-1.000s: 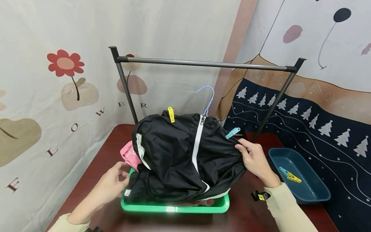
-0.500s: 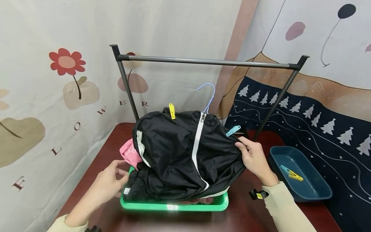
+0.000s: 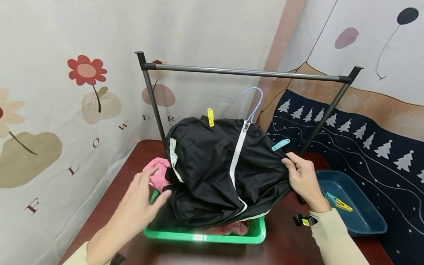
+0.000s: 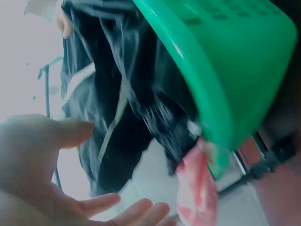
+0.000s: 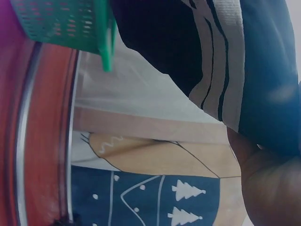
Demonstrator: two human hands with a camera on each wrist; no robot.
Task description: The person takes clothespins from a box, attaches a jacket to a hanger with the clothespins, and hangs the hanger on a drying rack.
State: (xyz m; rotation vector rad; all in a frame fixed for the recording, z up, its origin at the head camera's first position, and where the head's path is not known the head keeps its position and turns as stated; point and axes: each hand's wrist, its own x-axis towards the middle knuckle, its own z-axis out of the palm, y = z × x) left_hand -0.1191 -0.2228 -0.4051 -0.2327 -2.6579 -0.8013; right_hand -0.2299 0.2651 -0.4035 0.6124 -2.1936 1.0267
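The left hand (image 3: 132, 206) is spread near the jacket (image 3: 205, 169), while the right hand (image 3: 304, 180) pinches the jacket's edge. The jacket's lower part lies over the basket (image 3: 228, 239), its hanger (image 3: 259, 105) rising in front of the rack (image 3: 245, 72).

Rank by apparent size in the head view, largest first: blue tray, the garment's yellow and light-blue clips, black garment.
1. Black garment
2. Blue tray
3. Yellow clip and light-blue clip: look about alike, so left unranked
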